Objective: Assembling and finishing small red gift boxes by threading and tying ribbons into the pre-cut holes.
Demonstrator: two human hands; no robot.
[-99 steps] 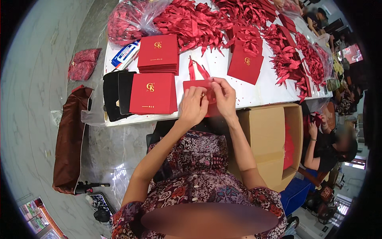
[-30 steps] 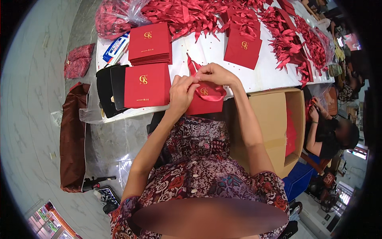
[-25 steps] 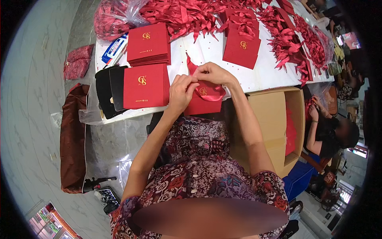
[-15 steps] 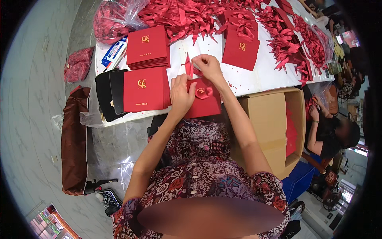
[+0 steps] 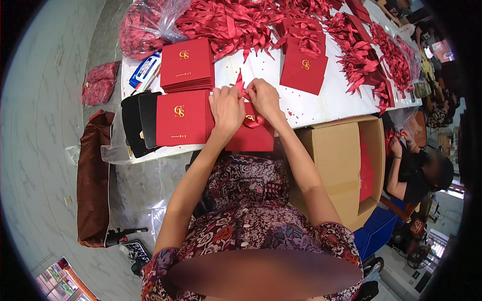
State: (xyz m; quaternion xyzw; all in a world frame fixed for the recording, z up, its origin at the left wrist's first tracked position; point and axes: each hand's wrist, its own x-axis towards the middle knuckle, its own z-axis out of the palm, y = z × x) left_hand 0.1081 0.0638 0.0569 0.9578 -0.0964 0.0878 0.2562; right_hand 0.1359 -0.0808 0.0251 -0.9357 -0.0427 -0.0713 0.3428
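Observation:
A red paper bag (image 5: 251, 138) with a gold emblem lies flat at the table's near edge, between my forearms. Red ribbon (image 5: 239, 80) runs up from its top edge, and a loop of it falls over the emblem. My left hand (image 5: 227, 108) is at the bag's upper left, fingers curled and pinched on the ribbon. Close beside it, my right hand (image 5: 264, 100) pinches the ribbon with thumb and forefinger. The fingertips of both hands nearly meet, and the exact grip between them is partly hidden.
Left of my hands are two stacks of red bags, a near stack (image 5: 183, 120) and a far stack (image 5: 186, 62). Ribboned bags (image 5: 304, 72) and heaped red ribbons (image 5: 226, 27) cover the far side. An open cardboard box (image 5: 334, 165) stands at right; a co-worker (image 5: 422, 165) sits beyond it.
My hands have come closer together around the ribbon, my right hand moving slightly nearer to me. The bag has shifted a little left and toward me.

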